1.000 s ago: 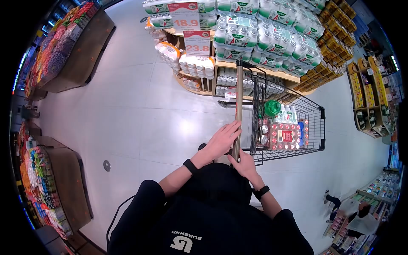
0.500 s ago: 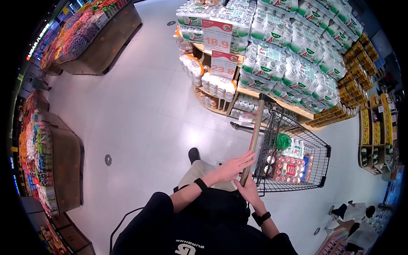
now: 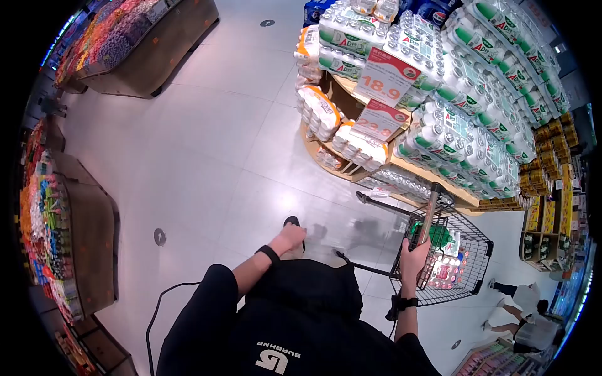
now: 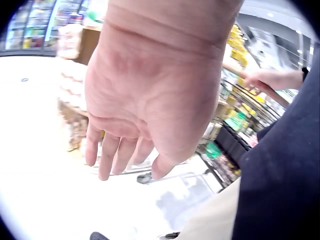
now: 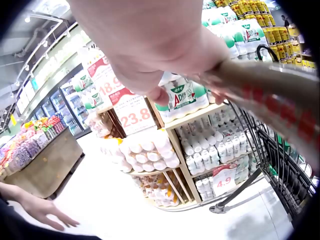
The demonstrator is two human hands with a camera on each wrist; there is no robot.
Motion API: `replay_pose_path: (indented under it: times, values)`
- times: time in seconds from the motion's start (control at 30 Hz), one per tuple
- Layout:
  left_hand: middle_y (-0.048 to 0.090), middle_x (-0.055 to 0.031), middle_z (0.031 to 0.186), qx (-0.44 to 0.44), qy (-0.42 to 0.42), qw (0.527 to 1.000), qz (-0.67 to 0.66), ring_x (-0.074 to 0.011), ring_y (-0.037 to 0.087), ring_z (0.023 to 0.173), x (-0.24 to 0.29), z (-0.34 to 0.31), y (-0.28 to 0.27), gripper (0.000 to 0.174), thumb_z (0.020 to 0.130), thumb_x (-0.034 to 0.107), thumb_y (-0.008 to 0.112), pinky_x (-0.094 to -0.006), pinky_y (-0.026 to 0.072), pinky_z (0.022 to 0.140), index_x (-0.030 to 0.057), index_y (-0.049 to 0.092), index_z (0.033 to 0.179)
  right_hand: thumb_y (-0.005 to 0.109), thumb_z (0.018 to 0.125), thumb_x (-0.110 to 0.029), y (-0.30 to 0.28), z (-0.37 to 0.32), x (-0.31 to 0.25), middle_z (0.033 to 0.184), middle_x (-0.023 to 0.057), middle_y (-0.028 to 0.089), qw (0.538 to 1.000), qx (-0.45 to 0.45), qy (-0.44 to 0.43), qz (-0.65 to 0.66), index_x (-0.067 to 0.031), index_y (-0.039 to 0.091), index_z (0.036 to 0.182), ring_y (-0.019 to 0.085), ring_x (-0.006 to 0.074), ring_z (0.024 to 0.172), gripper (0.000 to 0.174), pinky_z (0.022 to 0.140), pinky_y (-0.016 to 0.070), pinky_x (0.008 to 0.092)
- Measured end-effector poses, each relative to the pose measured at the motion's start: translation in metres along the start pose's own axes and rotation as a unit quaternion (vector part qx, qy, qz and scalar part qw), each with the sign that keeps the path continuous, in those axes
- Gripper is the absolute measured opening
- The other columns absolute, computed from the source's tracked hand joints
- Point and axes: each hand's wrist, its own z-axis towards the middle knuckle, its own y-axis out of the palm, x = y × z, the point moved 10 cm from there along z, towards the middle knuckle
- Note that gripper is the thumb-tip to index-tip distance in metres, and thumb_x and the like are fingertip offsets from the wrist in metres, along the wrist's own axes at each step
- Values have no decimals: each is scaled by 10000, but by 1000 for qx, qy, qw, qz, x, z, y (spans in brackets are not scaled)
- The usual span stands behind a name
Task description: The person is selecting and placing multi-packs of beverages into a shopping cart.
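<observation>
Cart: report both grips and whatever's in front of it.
Right grip holds the cart handle. Left grip open, off the handle, holding nothing. Cart loaded, stacked drink display close ahead of its front.

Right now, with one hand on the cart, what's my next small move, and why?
Probably put the left hand on the handle: it hangs open, only the right hand grips, and the cart stands close beside the drinks display, so steering likely needs both.
</observation>
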Motion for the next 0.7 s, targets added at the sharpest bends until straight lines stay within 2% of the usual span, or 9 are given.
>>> replay_pose_path:
  times: [0.17,0.27,0.3,0.37,0.4,0.43,0.5,0.6,0.7]
  values:
    - [676,-203,949,115,-197,966,-121,-373,657,903,-175,-102,3,319,886,231,549,-497,522,811,20,577,1123,663,858,-275,-8,4,-18,1047,199,639,997,3,55,-45,-13,394,1353,655,352,893,622,824,494,440]
    - [670,-223,962,103,-291,941,-137,-387,651,921,-221,-153,25,319,886,245,562,-494,525,811,8,574,1099,667,847,-265,-6,4,-11,899,161,667,995,8,81,-51,-31,408,1344,666,321,805,608,771,498,436]
    - [667,-229,967,87,-321,932,-143,-392,648,927,-227,-163,30,323,887,252,567,-495,525,812,4,572,1094,662,849,-261,-7,3,-10,939,160,664,995,2,85,-61,-36,408,1343,668,316,813,599,769,504,436]
    - [662,-242,988,72,-311,933,-167,-400,643,946,-219,-164,38,341,889,267,570,-497,524,827,-1,570,1100,650,852,-251,-4,6,-8,1017,157,657,993,-6,93,-75,-46,409,1340,672,307,828,581,766,516,436]
    - [660,-249,998,62,-304,934,-177,-405,641,956,-214,-162,39,350,890,275,572,-498,523,834,-3,569,1103,652,850,-243,-2,6,-5,997,140,661,993,-11,96,-70,-47,412,1334,671,295,797,575,748,518,432]
    - [655,-250,1075,-15,-307,932,-193,-396,603,1067,-208,-151,50,440,905,305,573,-486,497,912,17,550,1236,659,845,-236,-4,7,-9,969,128,665,992,-9,101,-71,-55,422,1329,668,285,780,568,733,516,428]
    - [656,-244,1087,-50,-246,948,-196,-396,605,1064,-191,-122,46,446,905,306,570,-489,498,909,18,546,1245,666,840,-226,-7,10,-12,922,138,666,992,9,91,-92,-49,463,1276,663,297,765,512,721,514,425]
    - [665,-243,1027,-33,-179,966,-183,-400,637,990,-169,-67,8,405,892,286,570,-492,520,866,0,565,1178,689,834,-234,12,30,24,761,150,655,994,-52,91,-17,-9,537,1087,655,333,715,371,691,508,431]
    - [664,-240,1033,36,-118,974,-188,-396,636,981,-153,-3,-64,375,891,235,579,-480,521,864,2,564,1185,698,854,-255,31,58,45,752,160,668,982,-130,130,47,3,569,1003,671,308,694,325,665,511,405]
